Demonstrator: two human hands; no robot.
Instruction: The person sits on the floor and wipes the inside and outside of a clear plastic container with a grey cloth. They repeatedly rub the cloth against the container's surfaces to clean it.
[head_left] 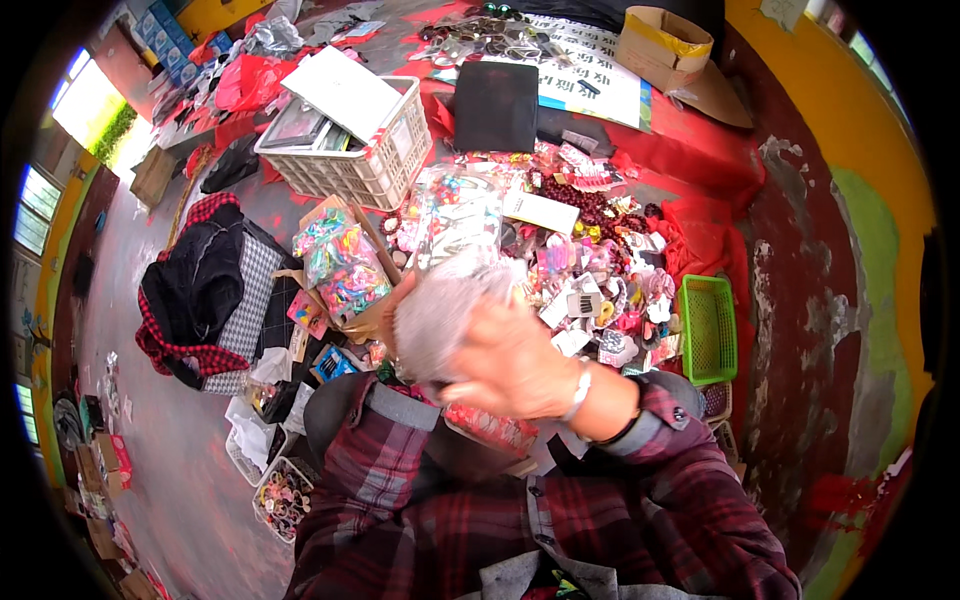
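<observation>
A pale grey bundle (440, 318), smeared by motion, is between my hands above my lap; whether it is fluffy or wrapped in thin plastic I cannot make out. My left hand (391, 308) grips its left side, mostly hidden behind it. Across its right side lies my right hand (512, 358), blurred, fingers bent over the bundle, a light band at the wrist. Just beyond, a clear plastic bag (458, 215) of colourful small items rests on the pile. To the left stands an open cardboard box (372, 318) filled with bagged bright trinkets.
Hair accessories and beads (600, 250) are heaped to the right, beside a green plastic basket (708, 330). A white crate (350, 178), a black flat case (497, 105) and a cardboard box (665, 45) stand farther back. Checked clothing (205, 290) lies at the left.
</observation>
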